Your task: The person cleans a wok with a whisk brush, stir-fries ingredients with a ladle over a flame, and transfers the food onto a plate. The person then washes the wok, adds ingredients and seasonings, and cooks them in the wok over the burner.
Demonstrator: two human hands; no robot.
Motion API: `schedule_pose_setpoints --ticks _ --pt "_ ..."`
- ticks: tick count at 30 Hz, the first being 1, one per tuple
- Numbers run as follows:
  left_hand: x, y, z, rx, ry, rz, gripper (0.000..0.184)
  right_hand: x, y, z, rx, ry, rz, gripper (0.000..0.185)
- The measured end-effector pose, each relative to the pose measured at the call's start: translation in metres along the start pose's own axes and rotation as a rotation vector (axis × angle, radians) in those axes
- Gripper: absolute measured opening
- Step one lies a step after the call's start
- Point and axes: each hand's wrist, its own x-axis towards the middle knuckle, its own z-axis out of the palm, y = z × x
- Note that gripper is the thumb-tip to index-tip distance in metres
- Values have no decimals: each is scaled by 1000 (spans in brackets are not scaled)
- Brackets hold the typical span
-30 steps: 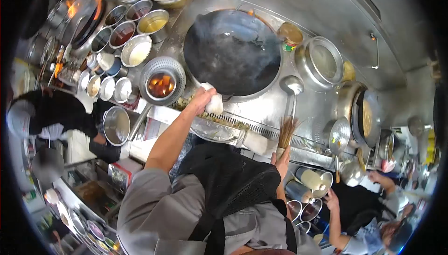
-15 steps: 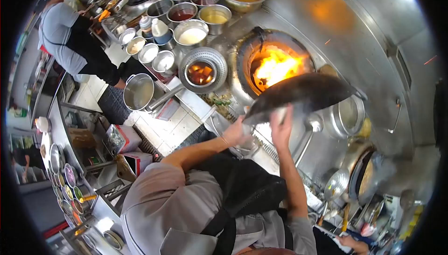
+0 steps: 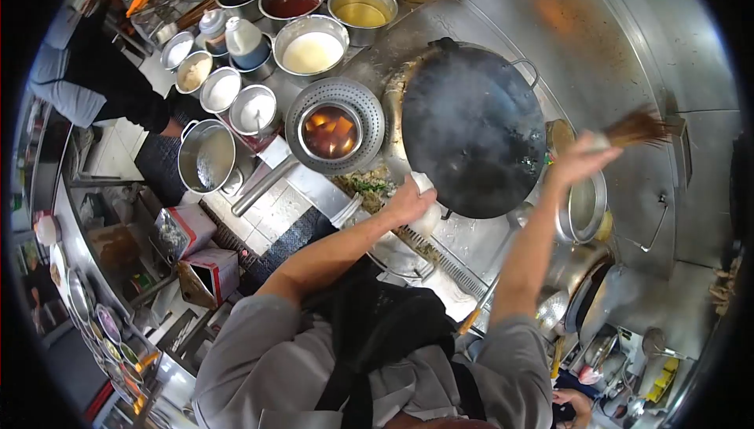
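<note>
My left hand (image 3: 407,201) is closed on a white cloth (image 3: 424,184) at the near left edge of the wok. The black wok (image 3: 471,127) sits over the burner, dark inside, with steam rising from it. Out to the right, past the wok's rim, my right hand (image 3: 580,160) grips a wok brush (image 3: 638,128) by its pale end. The brush's brown bristles point right and look blurred. Below my right hand is a metal pot (image 3: 585,208) of cloudy liquid.
A perforated strainer (image 3: 297,127) holds a bowl of dark liquid with chunks (image 3: 331,132). Several sauce pots (image 3: 316,46) stand behind it. A handled pot (image 3: 206,156) is at left. Another person (image 3: 86,76) stands at upper left; someone's hand (image 3: 577,405) shows at lower right.
The wok has come down from a tilt onto the burner, covering the flames. My right hand has moved right, away from the wok, and the brush now shows in it.
</note>
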Motion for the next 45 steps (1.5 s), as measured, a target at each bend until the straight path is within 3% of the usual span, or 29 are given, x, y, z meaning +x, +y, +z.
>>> schedule_pose_setpoints --ticks 1,2,3,4,5,6,8,9,10,11,12,13,16,18,19,20,21,23,24,27,29,31,34,35,36,38,42,43,45 --pt "6 -11 1 7 25 48 87 -44 -6 25 129 -311 298 62" --pt "7 -9 -4 -19 -17 19 87 -88 -12 49 137 -708 691 60" --pt "6 0 -12 -44 -63 -13 88 -131 -19 74 36 -1066 936 59" --pt "6 5 -18 -64 -112 -40 89 -159 -33 64 176 -1274 818 64" --pt "11 0 -18 -20 -104 -59 71 -186 -49 54 342 -1460 699 70" --pt "21 -15 -18 -42 -103 -34 69 -165 -91 25 498 -1598 816 75" --pt "20 -36 -22 -103 -114 -1 63 -124 -31 -10 822 -2112 1202 79" --pt "13 -35 -29 -135 -125 14 59 -92 -1 -24 394 -2267 1221 77" --pt "1 -17 -54 -116 -208 -12 102 -65 35 -41 140 -2193 1106 73" --pt "-4 -30 -62 -74 -71 131 92 -46 72 -60 -87 -2016 814 69" --pt "-21 -17 -84 -161 -125 5 81 -36 103 -80 -314 -1757 597 68" --pt "-28 -33 -99 -160 -120 75 73 -40 110 -102 -647 -1296 219 70" --pt "-68 -37 -148 -199 -125 118 66 -64 62 -166 -229 -530 531 72" --pt "-80 -58 -177 -61 -185 39 65 -118 48 -212 -237 -472 508 71" --pt "-83 -57 -185 51 -219 32 62 -154 39 -233 -220 -490 389 72" --pt "-88 -54 -190 164 -250 23 60 -205 49 -254 -194 -567 488 69" --pt "-85 -65 -189 191 -219 56 58 -258 62 -274 -302 -662 377 67" --pt "-66 -106 -176 251 -154 115 54 -329 52 -294 -233 -897 664 63" --pt "-66 -106 -171 573 28 307 50 -342 51 -297 -255 -1066 782 64" --pt "-79 -101 -157 477 162 192 53 -324 94 -303 -498 -1123 359 63" --pt "-83 -125 -153 599 322 293 66 -269 81 -307 -876 -955 519 63" --pt "-101 -138 -148 614 490 308 71 -291 169 -318 -689 -995 632 63" --pt "-137 -152 -148 544 580 236 72 -272 195 -330 -395 -997 676 60" --pt "-154 -159 -150 542 582 221 70 -279 207 -335 -270 -845 437 57" --pt "-171 -173 -154 537 583 205 69 -278 193 -343 -298 -875 499 58" --pt "-201 -224 -166 509 612 33 71 -274 156 -363 -364 -930 613 59" --pt "-281 -330 -182 436 644 -310 71 -320 169 -383 -227 -799 506 55" --pt "-294 -347 -184 303 549 -605 62 -310 164 -374 -200 -791 477 54" --pt "-316 -381 -185 224 333 -816 48 -243 163 -327 -90 -783 255 51"
